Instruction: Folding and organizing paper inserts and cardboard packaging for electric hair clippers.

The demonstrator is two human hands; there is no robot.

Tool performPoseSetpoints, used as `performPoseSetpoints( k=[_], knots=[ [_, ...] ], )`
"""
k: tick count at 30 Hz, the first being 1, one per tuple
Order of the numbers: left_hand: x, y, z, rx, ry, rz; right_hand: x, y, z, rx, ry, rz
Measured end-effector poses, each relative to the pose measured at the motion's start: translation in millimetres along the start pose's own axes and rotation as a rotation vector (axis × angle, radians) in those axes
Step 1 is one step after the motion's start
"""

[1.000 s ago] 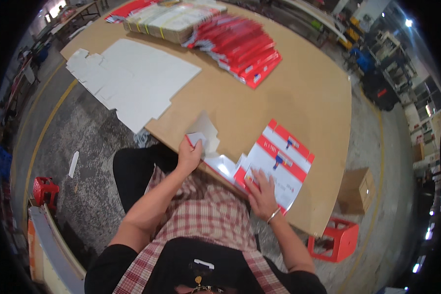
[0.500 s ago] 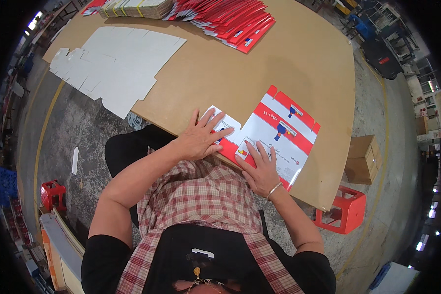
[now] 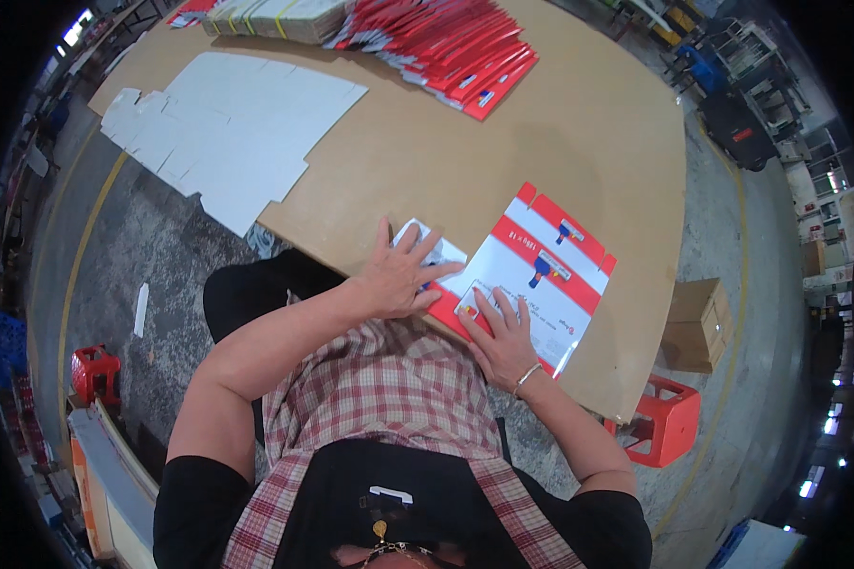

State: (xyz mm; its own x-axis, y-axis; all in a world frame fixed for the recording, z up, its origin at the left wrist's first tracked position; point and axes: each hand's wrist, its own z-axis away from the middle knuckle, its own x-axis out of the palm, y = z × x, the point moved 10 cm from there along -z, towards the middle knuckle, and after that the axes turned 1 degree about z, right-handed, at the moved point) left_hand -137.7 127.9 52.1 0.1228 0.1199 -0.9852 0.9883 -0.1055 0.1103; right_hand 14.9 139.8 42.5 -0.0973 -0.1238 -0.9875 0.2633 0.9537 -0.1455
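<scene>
Now both hands lie flat, fingers spread: left hand (image 3: 400, 276) presses the white flap, right hand (image 3: 503, 334) the near edge of the red-and-white carton blank (image 3: 531, 275) at the table's (image 3: 541, 142) near edge; likely creasing, needing firm pressure. White blanks (image 3: 228, 133) and red stack (image 3: 446, 47) sit well apart

Left hand (image 3: 403, 275) went from pinching a raised white flap a second ago to lying flat, fingers (image 3: 417, 239) spread, pressing that flap down onto the red-and-white printed flat cardboard carton (image 3: 539, 275). Right hand (image 3: 505, 334) slid slightly up the carton's near edge. Carton now lies fully flat on the brown worktop (image 3: 560, 133).
</scene>
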Motion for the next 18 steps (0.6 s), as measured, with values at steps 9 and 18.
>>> performPoseSetpoints(
  k=[9,18],
  knots=[
    [-10,-92,13,-0.313,0.240,0.012,-18,213,66,0.664,0.164,0.125],
    [-12,-105,25,-0.306,0.234,0.150,-29,324,46,0.692,0.198,-1.435]
  ],
)
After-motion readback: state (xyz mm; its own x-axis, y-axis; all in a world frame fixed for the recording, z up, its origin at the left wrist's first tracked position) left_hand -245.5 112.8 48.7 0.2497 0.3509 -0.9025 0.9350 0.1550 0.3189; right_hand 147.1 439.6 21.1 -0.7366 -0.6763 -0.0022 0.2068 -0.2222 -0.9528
